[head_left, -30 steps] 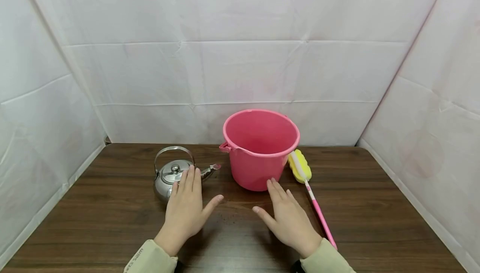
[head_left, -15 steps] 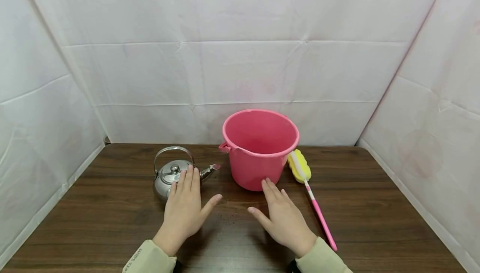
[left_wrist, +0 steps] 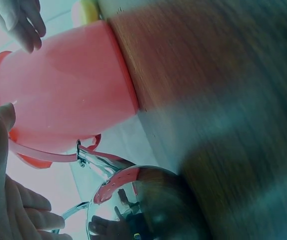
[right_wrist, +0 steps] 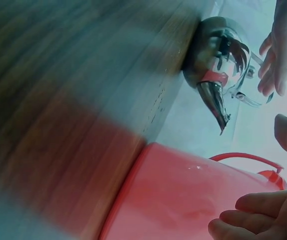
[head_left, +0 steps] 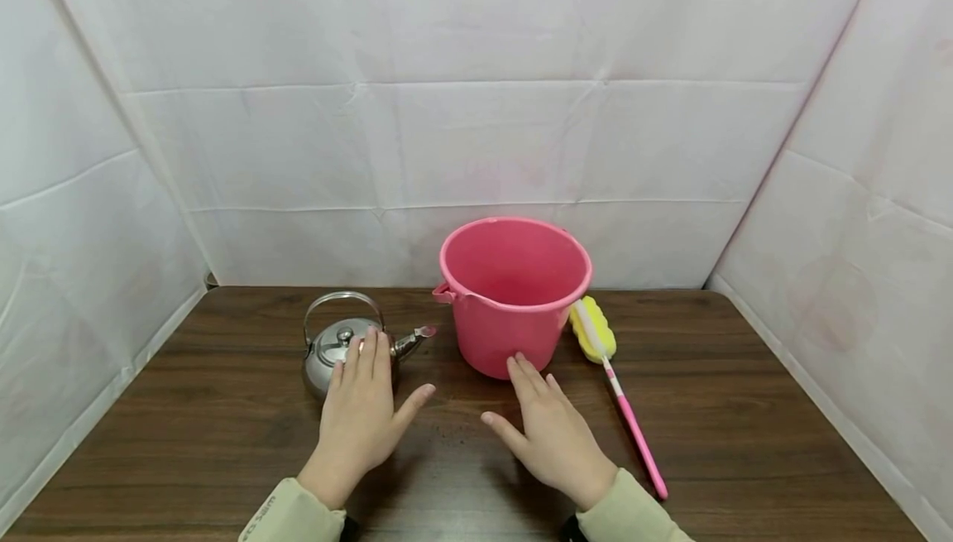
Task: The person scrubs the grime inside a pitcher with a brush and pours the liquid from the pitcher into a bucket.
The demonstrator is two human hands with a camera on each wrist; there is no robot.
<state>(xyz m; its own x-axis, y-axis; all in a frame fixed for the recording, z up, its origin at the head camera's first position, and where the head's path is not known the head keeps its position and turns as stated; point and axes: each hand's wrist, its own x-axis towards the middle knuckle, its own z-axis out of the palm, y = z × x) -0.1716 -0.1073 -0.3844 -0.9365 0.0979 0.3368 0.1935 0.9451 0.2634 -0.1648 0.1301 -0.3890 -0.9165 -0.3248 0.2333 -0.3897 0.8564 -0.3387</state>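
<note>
My left hand [head_left: 361, 414] hovers palm down with straight fingers and thumb spread, in front of a shiny steel kettle [head_left: 320, 372]. Its fingers hide part of the kettle's body in the head view; the left wrist view shows the kettle [left_wrist: 148, 200] apart from them. The kettle's spout points right, and its hoop handle stands upright. My right hand [head_left: 558, 438] is held likewise before a pink bucket [head_left: 514, 331], fingers straight, gripping nothing. In the right wrist view the fingers [right_wrist: 253, 220] overlap the bucket's side; whether they touch it I cannot tell.
Right of the bucket lies a yellow sponge brush [head_left: 594, 331] with a pink and white handle, its head close to the bucket. Everything stands on a dark wooden table [head_left: 744, 418]. White cloth walls [head_left: 476, 145] enclose the back and sides.
My right hand has drifted left along the bucket's front, and the left hand has shifted very slightly left. The kettle, bucket and brush keep their places.
</note>
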